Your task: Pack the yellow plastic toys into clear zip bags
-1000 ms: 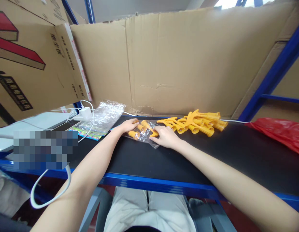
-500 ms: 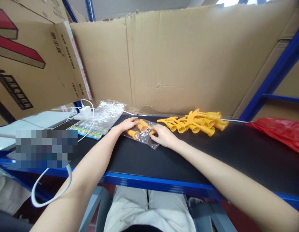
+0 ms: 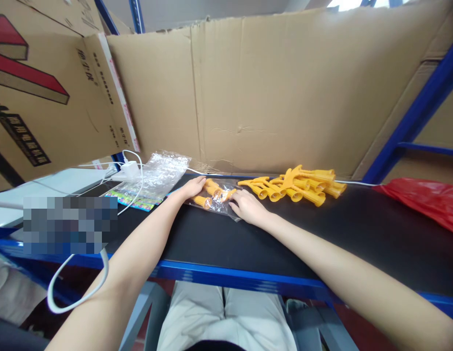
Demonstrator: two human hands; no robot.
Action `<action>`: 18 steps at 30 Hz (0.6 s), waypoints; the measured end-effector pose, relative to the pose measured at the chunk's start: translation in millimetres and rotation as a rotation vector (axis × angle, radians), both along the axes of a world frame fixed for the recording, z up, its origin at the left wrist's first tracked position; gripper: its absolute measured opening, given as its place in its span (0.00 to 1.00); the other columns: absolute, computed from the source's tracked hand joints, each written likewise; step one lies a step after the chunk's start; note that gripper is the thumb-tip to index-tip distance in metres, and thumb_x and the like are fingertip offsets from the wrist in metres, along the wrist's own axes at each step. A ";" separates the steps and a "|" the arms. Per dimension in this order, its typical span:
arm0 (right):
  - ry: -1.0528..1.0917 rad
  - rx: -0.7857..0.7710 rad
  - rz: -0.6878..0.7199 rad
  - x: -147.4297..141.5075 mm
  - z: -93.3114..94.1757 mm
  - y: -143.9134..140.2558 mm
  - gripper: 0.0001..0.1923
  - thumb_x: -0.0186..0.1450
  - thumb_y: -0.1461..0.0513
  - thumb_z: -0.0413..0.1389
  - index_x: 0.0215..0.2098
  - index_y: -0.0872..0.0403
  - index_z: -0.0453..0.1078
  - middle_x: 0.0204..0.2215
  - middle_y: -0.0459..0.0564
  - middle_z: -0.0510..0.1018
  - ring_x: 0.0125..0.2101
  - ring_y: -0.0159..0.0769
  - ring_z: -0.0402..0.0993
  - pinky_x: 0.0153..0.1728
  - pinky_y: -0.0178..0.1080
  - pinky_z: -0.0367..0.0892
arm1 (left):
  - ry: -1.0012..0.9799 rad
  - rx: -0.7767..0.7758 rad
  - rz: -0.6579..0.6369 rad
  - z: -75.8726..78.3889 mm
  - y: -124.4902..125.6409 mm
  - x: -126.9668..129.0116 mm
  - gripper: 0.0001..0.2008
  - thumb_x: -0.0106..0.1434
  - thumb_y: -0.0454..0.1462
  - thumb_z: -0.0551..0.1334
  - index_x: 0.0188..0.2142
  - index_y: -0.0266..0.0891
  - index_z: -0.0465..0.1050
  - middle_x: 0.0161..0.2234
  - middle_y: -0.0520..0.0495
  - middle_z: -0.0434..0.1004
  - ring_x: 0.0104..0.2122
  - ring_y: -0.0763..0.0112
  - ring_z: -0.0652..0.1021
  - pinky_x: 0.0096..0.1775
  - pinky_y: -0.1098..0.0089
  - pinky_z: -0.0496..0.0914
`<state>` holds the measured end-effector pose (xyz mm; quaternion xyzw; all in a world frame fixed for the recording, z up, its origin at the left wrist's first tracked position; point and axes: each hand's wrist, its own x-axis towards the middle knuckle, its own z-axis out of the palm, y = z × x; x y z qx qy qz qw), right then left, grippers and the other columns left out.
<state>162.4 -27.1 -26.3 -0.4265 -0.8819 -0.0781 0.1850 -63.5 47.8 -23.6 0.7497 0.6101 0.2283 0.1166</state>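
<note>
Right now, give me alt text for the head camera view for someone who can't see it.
Two bare hands, left hand and right hand, press on a clear bag of orange plastic parts on a black shelf. A loose orange pile lies to the right, before cardboard.

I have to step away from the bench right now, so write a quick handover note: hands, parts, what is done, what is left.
Left hand rests on the left end of the clear bag; right hand presses its right end.
The bag lies on the black shelf top with a few yellow parts inside.
Done: those parts are bagged.
Left: whether the bag is sealed cannot be told; the loose yellow pile and the empty bags remain.
</note>
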 end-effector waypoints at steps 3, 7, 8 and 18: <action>-0.053 -0.025 -0.043 -0.9 -0.4 -0.6 0.15 0.65 0.62 0.46 0.46 0.59 0.67 0.44 0.56 0.73 0.42 0.41 0.68 0.42 0.41 0.61 | -0.001 0.008 0.008 0.8 -0.9 0.7 0.25 0.65 0.43 0.42 0.57 0.36 0.59 0.59 0.44 0.58 0.58 0.67 0.61 0.57 0.69 0.53; -0.113 -0.068 -0.076 -0.7 1.8 -1.4 0.18 0.66 0.61 0.42 0.50 0.59 0.65 0.49 0.57 0.70 0.46 0.42 0.68 0.41 0.41 0.62 | 0.021 0.016 0.006 1.4 -0.4 1.4 0.24 0.65 0.42 0.42 0.57 0.37 0.59 0.59 0.45 0.59 0.58 0.67 0.61 0.57 0.69 0.53; -0.125 -0.070 -0.071 -0.7 2.7 -1.7 0.18 0.66 0.60 0.42 0.50 0.58 0.65 0.50 0.57 0.70 0.47 0.42 0.68 0.41 0.41 0.62 | 0.025 0.015 0.009 1.2 0.1 1.4 0.24 0.65 0.42 0.42 0.57 0.37 0.59 0.59 0.45 0.58 0.58 0.67 0.61 0.57 0.69 0.53; -0.276 0.040 -0.251 -10.5 16.4 7.4 0.16 0.63 0.62 0.45 0.43 0.63 0.67 0.40 0.63 0.75 0.39 0.47 0.72 0.41 0.46 0.56 | 0.126 0.033 0.049 -8.6 14.1 -5.4 0.26 0.65 0.42 0.41 0.57 0.31 0.58 0.58 0.39 0.59 0.57 0.63 0.61 0.56 0.68 0.54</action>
